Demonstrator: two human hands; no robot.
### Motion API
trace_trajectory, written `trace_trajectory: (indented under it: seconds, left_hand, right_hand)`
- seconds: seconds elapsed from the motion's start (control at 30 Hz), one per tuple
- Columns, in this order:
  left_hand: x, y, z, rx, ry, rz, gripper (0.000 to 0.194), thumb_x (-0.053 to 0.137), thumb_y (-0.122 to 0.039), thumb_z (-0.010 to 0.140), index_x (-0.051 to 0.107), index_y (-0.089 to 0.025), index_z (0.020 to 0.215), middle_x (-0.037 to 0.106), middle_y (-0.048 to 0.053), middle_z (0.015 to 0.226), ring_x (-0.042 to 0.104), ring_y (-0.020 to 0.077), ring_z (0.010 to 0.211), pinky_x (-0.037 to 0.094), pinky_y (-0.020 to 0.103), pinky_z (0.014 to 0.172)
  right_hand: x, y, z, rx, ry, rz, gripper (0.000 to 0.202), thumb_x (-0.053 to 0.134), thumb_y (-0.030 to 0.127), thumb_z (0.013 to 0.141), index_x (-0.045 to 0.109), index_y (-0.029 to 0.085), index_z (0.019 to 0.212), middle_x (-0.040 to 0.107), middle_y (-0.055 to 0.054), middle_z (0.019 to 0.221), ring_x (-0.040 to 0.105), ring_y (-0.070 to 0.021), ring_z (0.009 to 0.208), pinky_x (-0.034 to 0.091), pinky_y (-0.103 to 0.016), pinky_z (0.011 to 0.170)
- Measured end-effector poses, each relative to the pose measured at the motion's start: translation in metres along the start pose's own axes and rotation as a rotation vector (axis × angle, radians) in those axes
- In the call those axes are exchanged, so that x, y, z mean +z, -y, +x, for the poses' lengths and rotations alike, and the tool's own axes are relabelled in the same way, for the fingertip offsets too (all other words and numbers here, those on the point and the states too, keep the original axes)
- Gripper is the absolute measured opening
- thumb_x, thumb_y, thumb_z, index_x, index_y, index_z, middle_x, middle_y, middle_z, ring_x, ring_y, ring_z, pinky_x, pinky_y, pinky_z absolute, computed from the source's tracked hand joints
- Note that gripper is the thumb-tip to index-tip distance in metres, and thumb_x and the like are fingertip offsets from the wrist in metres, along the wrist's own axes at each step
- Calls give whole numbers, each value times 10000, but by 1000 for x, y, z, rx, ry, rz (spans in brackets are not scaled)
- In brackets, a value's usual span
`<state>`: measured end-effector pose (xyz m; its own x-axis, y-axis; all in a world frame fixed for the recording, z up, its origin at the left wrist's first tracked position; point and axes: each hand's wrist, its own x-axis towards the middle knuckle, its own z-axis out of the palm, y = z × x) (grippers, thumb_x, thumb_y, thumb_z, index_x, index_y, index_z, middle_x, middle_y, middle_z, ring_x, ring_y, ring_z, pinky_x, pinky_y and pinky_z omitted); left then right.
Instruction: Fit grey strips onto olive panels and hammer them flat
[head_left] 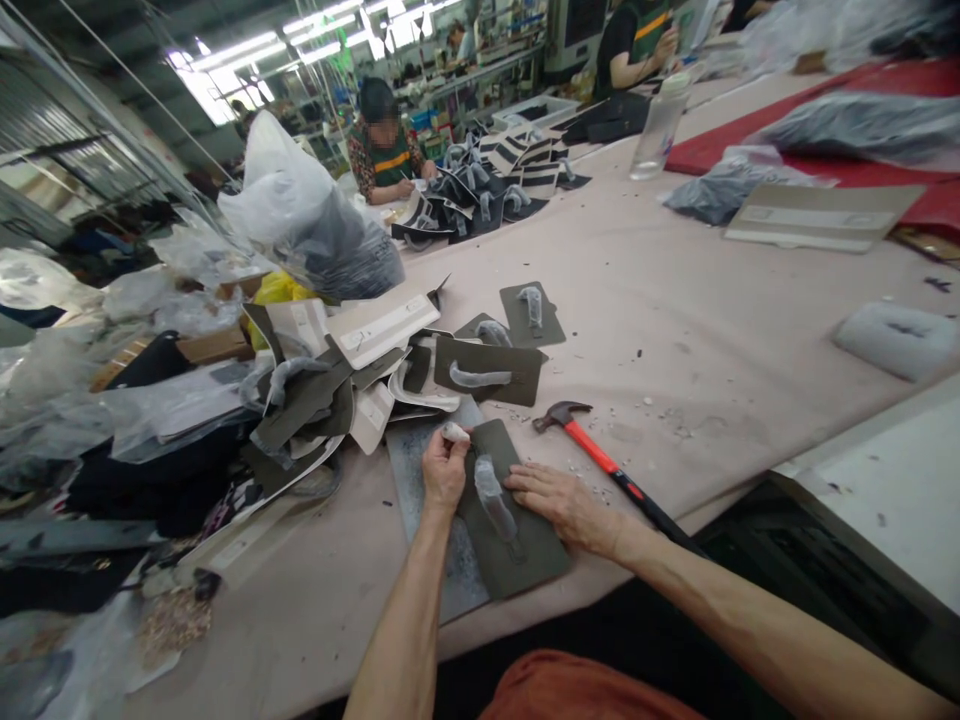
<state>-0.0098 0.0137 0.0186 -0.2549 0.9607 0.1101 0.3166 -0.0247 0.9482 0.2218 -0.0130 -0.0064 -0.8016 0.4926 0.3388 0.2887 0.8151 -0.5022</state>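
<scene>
My left hand is closed, with a small white lump pinched between thumb and fingers. It is at the upper left edge of a dark olive panel. A strap-like handle wrapped in clear film is fixed on that panel. My right hand lies on the panel's right side, fingers stretched out. The panel rests partly over a grey metal plate. Just right of my right hand lies a claw hammer with a red and black handle, its head pointing away from me.
Beyond my hands lie similar panels with wrapped handles. A loose heap of panels is on the left, beside plastic bags. Crumbs litter the table. A clear bottle stands farther back. A co-worker sits across.
</scene>
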Motion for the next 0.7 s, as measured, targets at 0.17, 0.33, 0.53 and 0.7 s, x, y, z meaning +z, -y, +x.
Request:
trace_trajectory:
  seconds: [0.17, 0.33, 0.53, 0.7]
  left_hand:
    - [1, 1, 3, 43, 48, 74, 186, 612, -304, 866, 699, -186, 980, 751, 37, 963, 674, 182, 883, 498, 259, 816]
    - [3, 3, 1, 56, 37, 126, 167, 601, -265, 861, 697, -197, 980, 757, 38, 974, 683, 190, 900, 509, 268, 820]
    - [4, 5, 2, 60, 34, 151, 156, 585, -243, 869, 686, -209, 983, 761, 36, 989, 688, 196, 926, 517, 283, 844]
    - [8, 11, 0, 90, 22, 181, 142, 583, -238, 874, 673, -220, 982, 758, 35, 978, 697, 200, 906, 519, 296, 844]
  right_hand:
    - [0, -1, 2, 12, -46, 23, 290, 510, 141, 910, 648, 140, 1165, 622, -135, 1339, 477, -215, 1359, 409, -427, 1142]
    - [-1, 2, -1, 68, 40, 7, 385, 576, 157, 855, 611, 154, 1239, 563, -127, 1413, 428, -228, 1392, 358, -452, 1170]
    - [-17, 3, -17, 251, -1, -180, 456, 443, 26, 847, 587, 170, 1255, 533, -130, 1416, 441, -268, 1351, 390, -485, 1100]
    - [-38, 0, -37, 658, -129, -410, 309, 499, 152, 902, 588, 135, 1197, 576, -173, 1286, 538, -309, 1148, 451, -449, 942]
